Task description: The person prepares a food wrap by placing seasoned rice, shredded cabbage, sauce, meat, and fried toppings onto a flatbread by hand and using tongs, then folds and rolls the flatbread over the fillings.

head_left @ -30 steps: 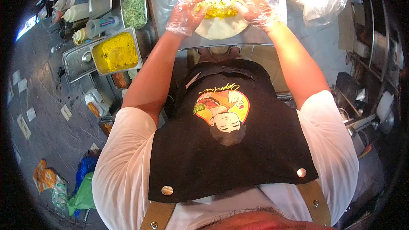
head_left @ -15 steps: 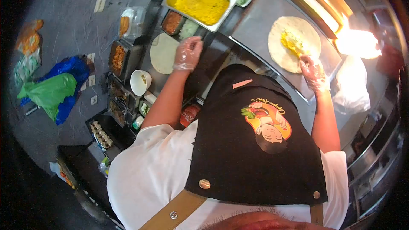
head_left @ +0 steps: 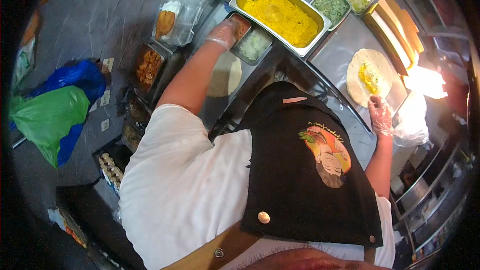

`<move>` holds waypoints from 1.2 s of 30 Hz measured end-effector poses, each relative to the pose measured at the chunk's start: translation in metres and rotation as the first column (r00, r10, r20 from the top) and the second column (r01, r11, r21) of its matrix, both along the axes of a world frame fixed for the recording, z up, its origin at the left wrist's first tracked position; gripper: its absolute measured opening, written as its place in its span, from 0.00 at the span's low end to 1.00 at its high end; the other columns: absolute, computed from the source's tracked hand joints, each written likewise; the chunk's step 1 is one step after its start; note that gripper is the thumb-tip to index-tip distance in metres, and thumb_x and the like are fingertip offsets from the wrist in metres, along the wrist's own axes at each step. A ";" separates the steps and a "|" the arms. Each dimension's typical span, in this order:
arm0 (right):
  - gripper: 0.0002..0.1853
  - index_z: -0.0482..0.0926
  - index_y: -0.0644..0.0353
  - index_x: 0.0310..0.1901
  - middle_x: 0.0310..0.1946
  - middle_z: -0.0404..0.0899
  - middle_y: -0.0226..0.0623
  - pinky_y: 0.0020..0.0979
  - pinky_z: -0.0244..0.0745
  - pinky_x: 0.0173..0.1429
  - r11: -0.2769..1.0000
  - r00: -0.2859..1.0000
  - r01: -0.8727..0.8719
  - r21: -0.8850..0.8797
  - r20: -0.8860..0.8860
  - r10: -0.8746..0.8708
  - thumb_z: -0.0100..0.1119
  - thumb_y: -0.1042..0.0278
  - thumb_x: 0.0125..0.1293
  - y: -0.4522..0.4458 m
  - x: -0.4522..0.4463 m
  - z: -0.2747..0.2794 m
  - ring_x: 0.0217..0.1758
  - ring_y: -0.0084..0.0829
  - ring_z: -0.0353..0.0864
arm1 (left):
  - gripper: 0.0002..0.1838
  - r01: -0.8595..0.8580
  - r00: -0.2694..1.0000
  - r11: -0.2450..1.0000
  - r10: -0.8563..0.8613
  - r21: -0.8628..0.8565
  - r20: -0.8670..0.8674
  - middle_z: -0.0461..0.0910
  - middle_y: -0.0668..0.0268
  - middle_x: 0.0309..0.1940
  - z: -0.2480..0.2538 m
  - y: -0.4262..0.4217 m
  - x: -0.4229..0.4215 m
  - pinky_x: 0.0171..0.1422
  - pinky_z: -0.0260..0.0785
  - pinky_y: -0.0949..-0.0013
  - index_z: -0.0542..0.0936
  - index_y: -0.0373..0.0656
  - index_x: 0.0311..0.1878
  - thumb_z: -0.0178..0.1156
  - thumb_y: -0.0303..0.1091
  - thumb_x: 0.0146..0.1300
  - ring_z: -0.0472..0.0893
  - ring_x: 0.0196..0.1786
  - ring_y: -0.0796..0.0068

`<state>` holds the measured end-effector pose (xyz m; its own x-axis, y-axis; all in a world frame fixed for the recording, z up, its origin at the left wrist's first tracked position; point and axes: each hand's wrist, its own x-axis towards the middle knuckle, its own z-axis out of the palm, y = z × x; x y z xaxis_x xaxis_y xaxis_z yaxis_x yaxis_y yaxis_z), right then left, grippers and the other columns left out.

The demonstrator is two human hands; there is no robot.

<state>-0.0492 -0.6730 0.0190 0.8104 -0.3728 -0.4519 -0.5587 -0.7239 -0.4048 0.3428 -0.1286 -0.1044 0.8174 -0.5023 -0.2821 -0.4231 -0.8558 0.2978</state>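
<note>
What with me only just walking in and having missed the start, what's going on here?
A person's gloved left hand reaches into a small tub of reddish food; what it holds, if anything, is hidden. The right hand, gloved too, is at the near edge of a flatbread, which lies open with yellow filling on it. A second flatbread shows beside the left arm, and a large tray of yellow food sits beside the small tub.

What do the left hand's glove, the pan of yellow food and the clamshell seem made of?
Left glove: thin clear plastic film, glossy; skin shows through. Pan: smooth metal, probably stainless steel; its silvery rim shines. Clamshell: likely clear plastic, glossy; transparent walls catch highlights.
</note>
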 end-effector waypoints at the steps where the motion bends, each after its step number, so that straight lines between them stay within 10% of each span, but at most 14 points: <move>1: 0.14 0.85 0.59 0.58 0.51 0.92 0.50 0.49 0.85 0.61 1.000 1.000 0.024 -0.006 -0.012 -0.024 0.62 0.60 0.80 0.007 -0.001 0.002 0.54 0.50 0.93 | 0.24 -0.016 1.000 0.998 0.014 -0.053 -0.021 0.83 0.48 0.69 -0.004 -0.002 0.005 0.78 0.74 0.51 0.82 0.39 0.69 0.66 0.34 0.71 0.83 0.68 0.43; 4: 0.16 0.85 0.58 0.60 0.50 0.92 0.51 0.48 0.85 0.62 0.997 0.997 0.064 -0.045 -0.046 -0.066 0.63 0.59 0.79 0.030 -0.005 0.012 0.54 0.49 0.93 | 0.20 0.061 0.992 0.986 -0.043 -0.154 0.118 0.84 0.48 0.66 -0.027 -0.003 0.012 0.75 0.77 0.49 0.82 0.45 0.69 0.58 0.32 0.76 0.83 0.69 0.43; 16: 0.18 0.86 0.62 0.59 0.51 0.91 0.51 0.45 0.84 0.63 0.994 0.992 0.106 -0.029 -0.068 -0.108 0.65 0.58 0.77 0.057 -0.013 0.009 0.54 0.46 0.92 | 0.20 0.023 0.978 0.996 -0.005 0.083 -0.208 0.85 0.49 0.62 0.002 -0.019 0.031 0.74 0.78 0.50 0.85 0.42 0.63 0.67 0.31 0.69 0.84 0.68 0.44; 22: 0.18 0.85 0.64 0.59 0.51 0.91 0.51 0.46 0.84 0.62 0.989 0.987 0.151 0.000 -0.046 -0.151 0.65 0.59 0.77 0.052 -0.012 0.003 0.54 0.48 0.92 | 0.10 0.199 0.980 0.976 -0.195 -0.094 0.044 0.86 0.49 0.53 -0.014 -0.018 0.020 0.68 0.78 0.48 0.88 0.45 0.51 0.65 0.35 0.72 0.85 0.62 0.44; 31: 0.18 0.86 0.61 0.59 0.51 0.91 0.50 0.46 0.84 0.62 0.994 0.993 0.113 0.004 -0.018 -0.113 0.65 0.58 0.77 0.053 -0.023 -0.010 0.53 0.48 0.92 | 0.12 0.255 0.967 0.965 -0.253 0.055 -0.042 0.88 0.49 0.53 -0.036 -0.021 0.033 0.68 0.79 0.48 0.90 0.47 0.54 0.65 0.34 0.70 0.86 0.60 0.44; 36: 0.18 0.86 0.62 0.58 0.52 0.91 0.50 0.46 0.84 0.62 0.989 0.989 0.144 0.039 -0.001 -0.145 0.66 0.58 0.77 0.052 -0.027 -0.015 0.53 0.48 0.92 | 0.17 0.005 0.976 1.000 -0.009 -0.022 -0.219 0.90 0.50 0.59 -0.010 -0.007 0.038 0.69 0.79 0.52 0.89 0.49 0.60 0.69 0.34 0.68 0.88 0.62 0.47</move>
